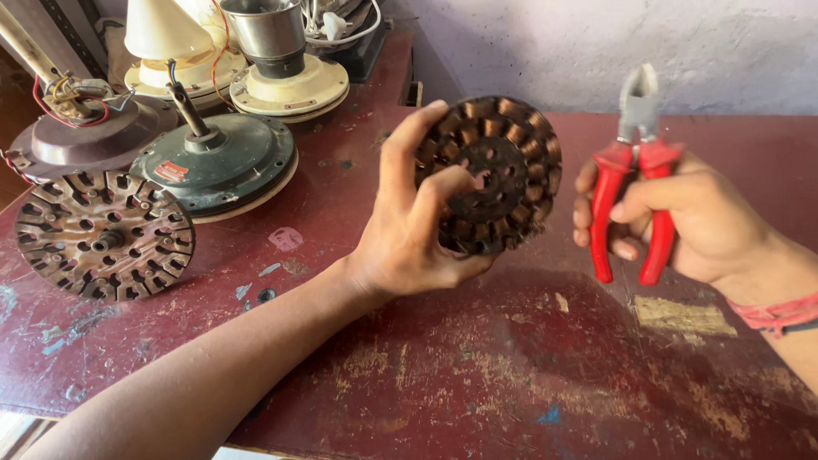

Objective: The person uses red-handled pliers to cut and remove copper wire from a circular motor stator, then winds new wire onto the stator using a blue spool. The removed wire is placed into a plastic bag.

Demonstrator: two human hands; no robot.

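My left hand (415, 223) holds a round fan stator with copper windings (503, 166) upright above the worn red table (511, 375), thumb pressed on its face. To its right my right hand (690, 221) grips red-handled pliers (635, 162), jaws pointing up and closed, a short gap from the stator's edge.
At the left lie a bare slotted stator core (104, 234), a dark green fan motor housing with a shaft (217, 162), a brown motor cover with wires (81, 136) and cream fan housings (290, 85). A plastered wall (639, 43) rises behind the table.
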